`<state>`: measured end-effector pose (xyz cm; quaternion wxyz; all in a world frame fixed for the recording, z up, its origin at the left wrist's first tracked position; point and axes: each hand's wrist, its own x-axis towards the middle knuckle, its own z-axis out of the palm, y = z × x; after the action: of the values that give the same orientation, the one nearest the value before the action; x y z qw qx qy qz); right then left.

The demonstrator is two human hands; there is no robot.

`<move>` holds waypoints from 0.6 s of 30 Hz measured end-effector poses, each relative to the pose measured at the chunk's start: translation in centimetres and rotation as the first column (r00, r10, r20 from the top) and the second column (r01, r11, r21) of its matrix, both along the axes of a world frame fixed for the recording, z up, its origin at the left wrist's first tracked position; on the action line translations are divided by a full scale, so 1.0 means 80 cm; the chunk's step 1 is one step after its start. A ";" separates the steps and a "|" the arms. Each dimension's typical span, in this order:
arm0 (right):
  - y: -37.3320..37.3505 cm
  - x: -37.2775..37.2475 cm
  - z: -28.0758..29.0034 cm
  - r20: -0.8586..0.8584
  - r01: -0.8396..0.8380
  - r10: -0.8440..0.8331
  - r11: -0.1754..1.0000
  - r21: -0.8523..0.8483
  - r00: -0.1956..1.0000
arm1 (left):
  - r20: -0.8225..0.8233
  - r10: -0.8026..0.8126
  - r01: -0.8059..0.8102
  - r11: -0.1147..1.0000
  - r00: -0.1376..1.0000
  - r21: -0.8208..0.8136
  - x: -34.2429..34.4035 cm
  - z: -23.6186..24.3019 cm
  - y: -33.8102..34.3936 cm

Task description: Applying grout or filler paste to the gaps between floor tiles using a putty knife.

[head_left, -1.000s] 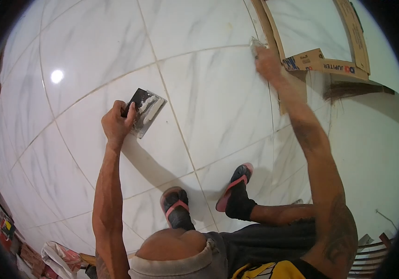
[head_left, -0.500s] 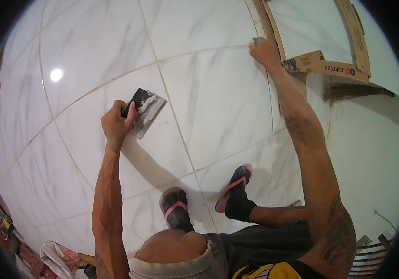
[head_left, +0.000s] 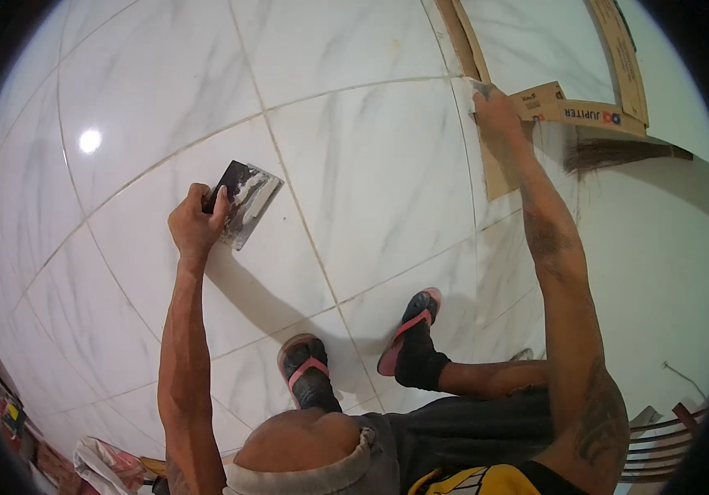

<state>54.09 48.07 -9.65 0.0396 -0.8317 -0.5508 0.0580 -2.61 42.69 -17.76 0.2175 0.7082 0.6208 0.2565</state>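
My left hand [head_left: 195, 219] is closed around a flat rectangular float [head_left: 249, 202], black on its upper part and smeared with whitish paste. It is held over a white marble-look tile [head_left: 231, 264]. My right arm stretches far to the right, and its hand [head_left: 496, 115] is closed beside the grout line along the cardboard edge. A small greyish piece shows at its fingertips, too small and covered to name. Thin grout lines [head_left: 297, 210] run between the tiles.
Strips of brown cardboard [head_left: 633, 74] lie at the upper right, with broom bristles [head_left: 610, 153] beneath. My feet in pink-strapped flip-flops [head_left: 309, 367] rest on the tiles. Bags and assorted items [head_left: 111, 462] sit at the lower left. A slatted brown object [head_left: 660, 445] stands lower right.
My right hand has moved nearer and slightly right along the cardboard edge, uncovering more of the grout line. The left hand still holds the float; the whole view has shifted slightly.
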 end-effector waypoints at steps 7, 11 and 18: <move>0.007 -0.102 -0.063 0.348 -0.318 0.325 0.945 -0.080 0.879 | 0.010 -0.006 0.006 1.000 1.000 0.017 0.003 -0.006 -0.001; 0.005 -0.026 0.009 0.040 -0.083 0.085 0.996 -0.042 0.996 | 0.030 -0.004 0.004 1.000 1.000 0.009 0.013 -0.003 0.000; 0.013 -0.006 -0.014 0.216 -0.191 0.205 0.978 -0.080 0.955 | 0.036 -0.017 0.016 0.999 0.999 0.037 0.022 -0.008 0.003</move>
<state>53.62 49.10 -10.78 -0.0527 -0.7743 -0.6304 -0.0163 -0.83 42.90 -18.42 0.2179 0.7123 0.6061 0.2789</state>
